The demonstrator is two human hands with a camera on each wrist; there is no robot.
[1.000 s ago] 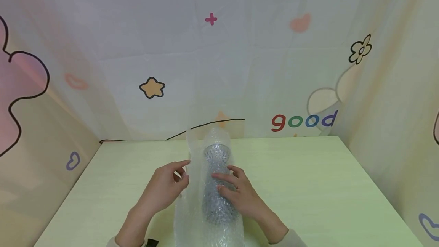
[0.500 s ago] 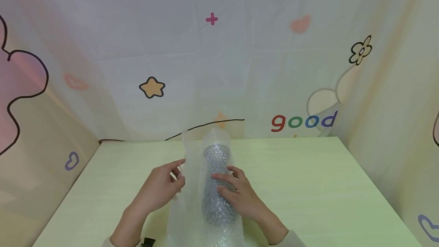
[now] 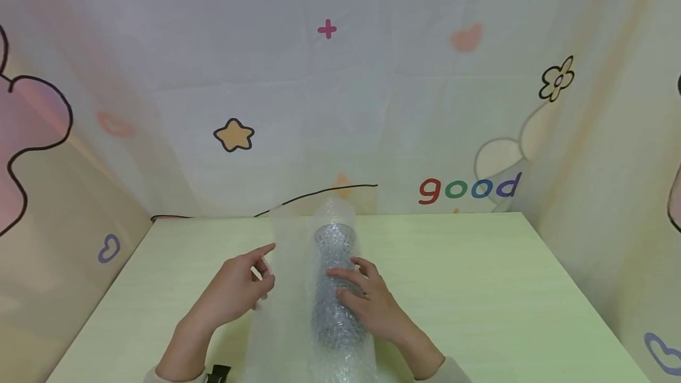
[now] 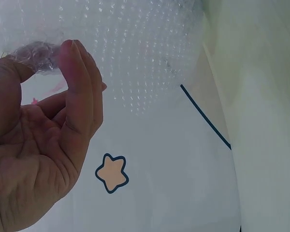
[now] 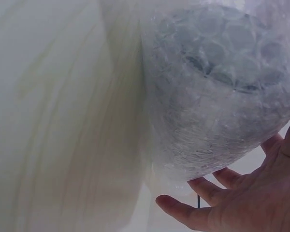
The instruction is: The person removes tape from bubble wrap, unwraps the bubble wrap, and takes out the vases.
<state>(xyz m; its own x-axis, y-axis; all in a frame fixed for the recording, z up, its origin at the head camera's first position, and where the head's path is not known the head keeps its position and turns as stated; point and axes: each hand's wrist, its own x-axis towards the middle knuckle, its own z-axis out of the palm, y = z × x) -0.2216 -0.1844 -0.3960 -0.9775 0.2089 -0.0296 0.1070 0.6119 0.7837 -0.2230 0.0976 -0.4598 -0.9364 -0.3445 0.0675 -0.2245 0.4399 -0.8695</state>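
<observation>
A greyish, see-through vase (image 3: 335, 318) with a flared end lies lengthwise in front of me, wrapped in bubble wrap (image 3: 284, 312). The loose flap of the wrap spreads out to its left. My left hand (image 3: 234, 288) pinches the flap's left edge; the left wrist view shows the bunched plastic between thumb and fingers of that hand (image 4: 53, 130). On the vase's right side rests my right hand (image 3: 375, 303), its fingers spread and lightly bent over the wrap. In the right wrist view, the vase's round end (image 5: 227, 43) shows blurred through the bubbles.
A pale green table (image 3: 468, 294) lies beneath everything. Behind it hangs a printed cloth (image 3: 298, 105), with more cloth at both sides. A small black piece (image 3: 218, 373) sits by my left wrist.
My left hand has moved left and slightly toward me, drawing the bubble wrap's loose edge outward so that the flap is wider. My right hand stays on the wrapped vase.
</observation>
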